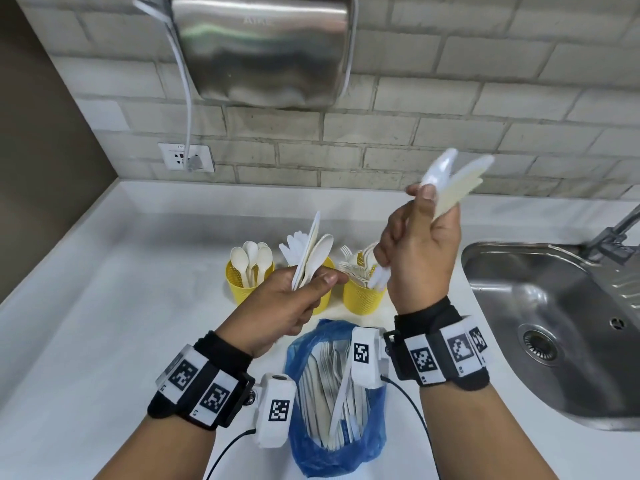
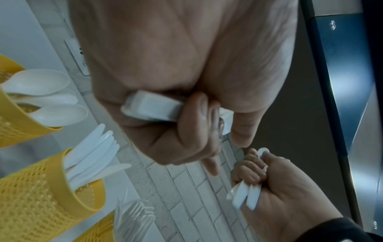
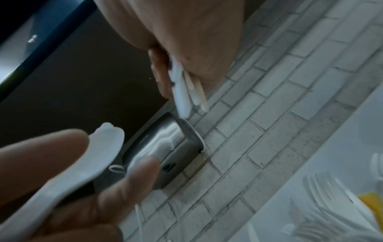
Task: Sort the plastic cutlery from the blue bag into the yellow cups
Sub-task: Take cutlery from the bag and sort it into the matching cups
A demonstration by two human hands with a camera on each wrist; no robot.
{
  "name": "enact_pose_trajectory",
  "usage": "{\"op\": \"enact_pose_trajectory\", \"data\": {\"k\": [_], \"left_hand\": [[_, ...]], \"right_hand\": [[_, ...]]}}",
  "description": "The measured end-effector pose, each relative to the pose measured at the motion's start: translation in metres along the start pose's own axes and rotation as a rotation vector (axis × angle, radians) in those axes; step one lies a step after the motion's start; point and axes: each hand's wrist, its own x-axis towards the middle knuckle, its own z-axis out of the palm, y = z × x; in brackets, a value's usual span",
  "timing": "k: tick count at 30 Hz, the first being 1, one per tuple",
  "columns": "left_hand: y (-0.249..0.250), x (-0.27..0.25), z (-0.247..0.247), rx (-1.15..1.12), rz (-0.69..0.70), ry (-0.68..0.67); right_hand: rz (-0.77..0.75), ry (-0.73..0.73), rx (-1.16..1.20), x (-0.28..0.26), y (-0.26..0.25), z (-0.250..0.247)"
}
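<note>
The right hand [image 1: 419, 251] is raised above the worktop [image 1: 104, 306], its fingers curled round a bunch of white cutlery [image 1: 450, 181]; the heads fan out above the thumb, blurred, and the handle ends stick out below the palm. The left hand [image 1: 291, 303] is lower and nearer the cups, its fingers and thumb closed on a second bunch [image 1: 311, 258] that includes a spoon and flat, knife-like pieces, pointing up and away.

Just beyond the left hand three yellow mesh cups stand in a row on the worktop. The left cup [image 1: 239, 282] holds spoons, the middle cup [image 1: 325, 271], partly hidden by the hand, holds knives, and the right cup [image 1: 363, 296] holds forks. Nearer the person, between the two wrists, the blue bag [image 1: 311, 452] lies open on the worktop with more cutlery inside.

The worktop is white and smooth, with a raised back edge against a wall of pale grey brick tiles [image 1: 415, 133]. A steel sink [image 1: 561, 327] is set into it at the right, with a tap [image 1: 620, 230] at its far corner. On the wall hangs a steel hand dryer [image 1: 263, 50]; its white cable [image 1: 187, 98] runs down to a socket [image 1: 185, 157] just above the worktop. A dark brown wall [image 1: 41, 150] closes the left side.
</note>
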Motion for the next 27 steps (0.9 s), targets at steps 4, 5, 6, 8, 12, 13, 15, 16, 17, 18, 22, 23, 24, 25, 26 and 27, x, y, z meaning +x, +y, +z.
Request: {"op": "enact_pose_trajectory", "data": {"k": [4, 5, 6, 8, 12, 13, 15, 16, 17, 18, 22, 23, 24, 25, 26, 27], "left_hand": [[0.006, -0.003, 0.000, -0.010, -0.025, -0.056], [0.008, -0.004, 0.000, -0.019, -0.029, -0.079], [0.010, -0.005, 0.001, -0.028, -0.034, -0.102], [0.013, -0.009, 0.001, -0.049, -0.047, -0.141], [0.015, -0.013, 0.000, -0.071, -0.064, -0.166], [0.016, -0.014, -0.001, -0.071, -0.058, -0.162], [0.018, -0.017, -0.002, -0.043, -0.034, -0.152], [0.019, -0.018, -0.002, -0.021, -0.019, -0.145], [0.020, -0.019, -0.002, -0.004, -0.001, -0.136], [0.020, -0.021, -0.001, 0.012, 0.026, -0.116], [0.015, -0.026, 0.000, 0.056, 0.162, 0.050], [0.013, -0.028, -0.001, 0.062, 0.186, 0.085], [0.012, -0.030, -0.002, 0.060, 0.199, 0.106], [0.011, -0.033, -0.002, 0.046, 0.204, 0.114], [0.010, -0.035, -0.003, 0.025, 0.201, 0.112], [0.009, -0.037, -0.003, 0.002, 0.193, 0.106]], "right_hand": [[0.099, -0.226, -0.219, -0.005, 0.002, 0.000], [0.138, -0.290, -0.253, -0.007, -0.001, 0.000], [0.172, -0.365, -0.271, -0.010, -0.005, 0.000], [0.219, -0.523, -0.269, -0.016, -0.010, 0.001], [0.244, -0.612, -0.267, -0.022, -0.013, 0.005], [0.264, -0.605, -0.239, -0.022, -0.014, 0.005], [0.342, -0.584, -0.160, -0.022, -0.016, 0.004], [0.386, -0.564, -0.121, -0.022, -0.016, 0.002], [0.420, -0.543, -0.088, -0.022, -0.015, 0.000], [0.435, -0.518, -0.061, -0.022, -0.015, -0.001], [0.344, -0.297, -0.026, -0.019, -0.009, -0.001], [0.326, -0.258, -0.030, -0.019, -0.008, 0.000], [0.319, -0.242, -0.028, -0.021, -0.007, 0.001], [0.320, -0.250, -0.022, -0.023, -0.004, 0.002], [0.332, -0.284, -0.009, -0.027, -0.002, 0.003], [0.343, -0.335, -0.006, -0.031, 0.000, 0.005]]}}
